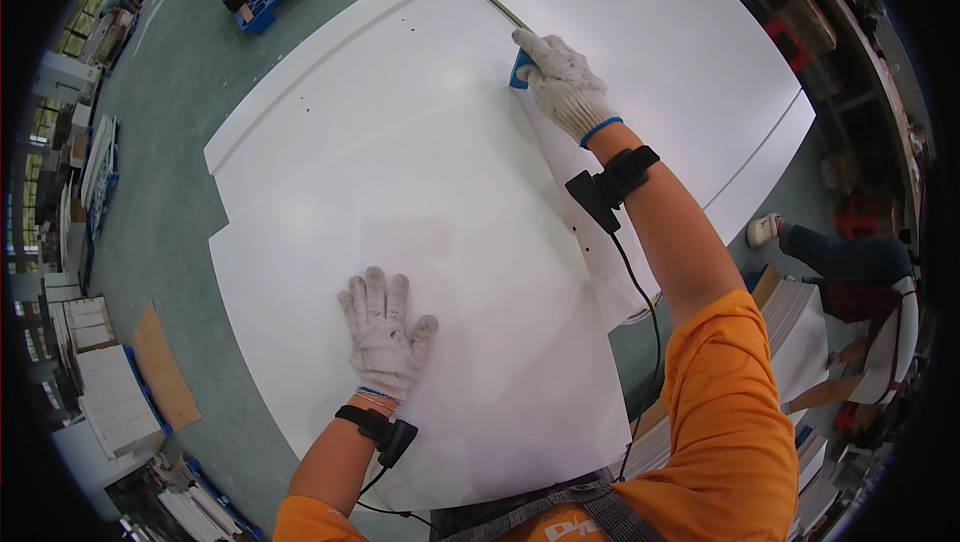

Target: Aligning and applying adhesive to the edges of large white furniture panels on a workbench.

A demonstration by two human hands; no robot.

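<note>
A large white panel [400,162] lies flat before me, with small dark holes near its far and right edges. My left hand [380,337], in a soiled white knit glove, rests palm down on its near left part, fingers spread. Farther off to the right, my gloved right hand [562,82] grips a flat blue scraper [519,70] against the panel's surface. The glove hides most of the scraper. Below that hand, a thin white sheet [548,137] runs along the panel's right side, its edge lifted or curled.
Another white panel [700,52] lies at the far right. Cables run from black bands on both my wrists. At right, another person [880,292] bends beside stacked boards [800,327]. A blue pallet [262,14] stands far left; cardboard [165,367] lies on the left floor.
</note>
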